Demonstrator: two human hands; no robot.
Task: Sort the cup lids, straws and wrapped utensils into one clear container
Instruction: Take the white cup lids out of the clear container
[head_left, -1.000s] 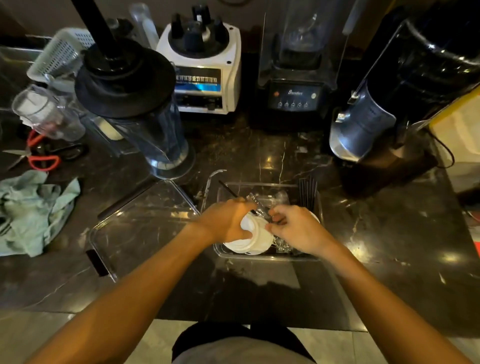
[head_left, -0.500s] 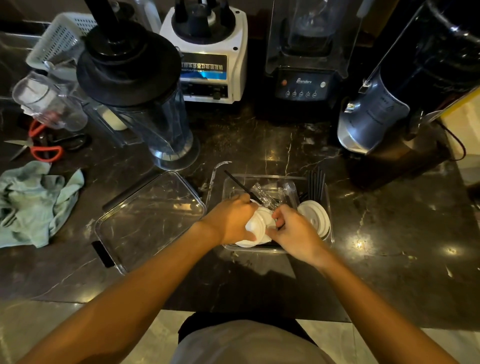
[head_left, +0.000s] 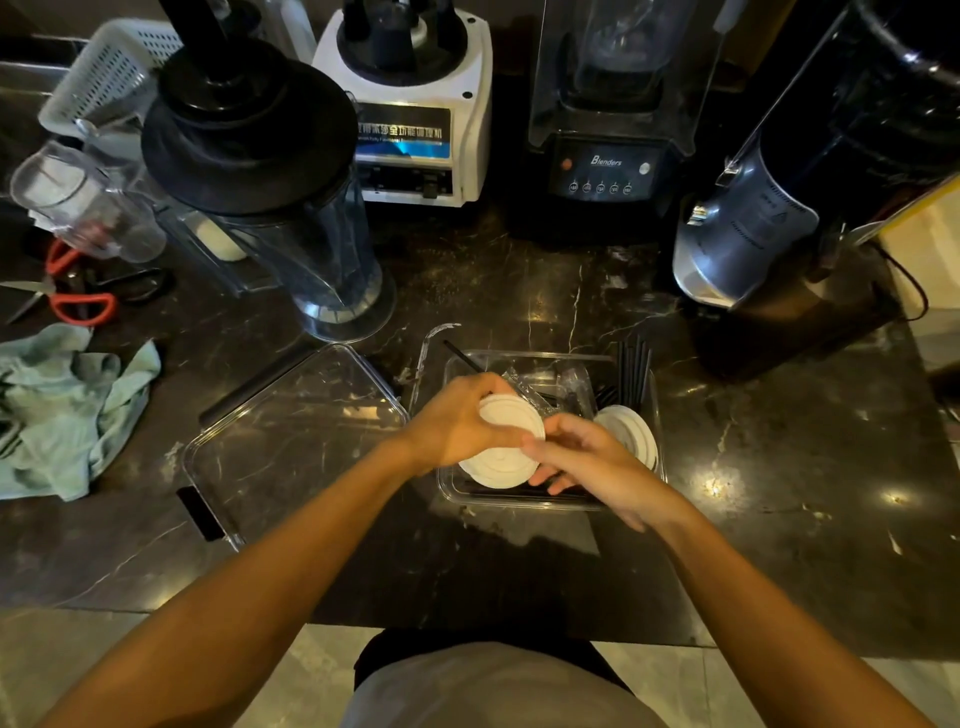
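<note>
Lids are being held stacked by the left hand above the clear container, presumably for tidy placing. The right hand, fingers loose, is steadying their edge.

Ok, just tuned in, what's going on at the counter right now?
A person is sorting supplies into a clear container on the dark counter. The left hand holds a stack of white cup lids over it, with the right hand touching the stack's edge. More lids and black straws already sit inside. The container's lid lies alongside, to the left.
</note>
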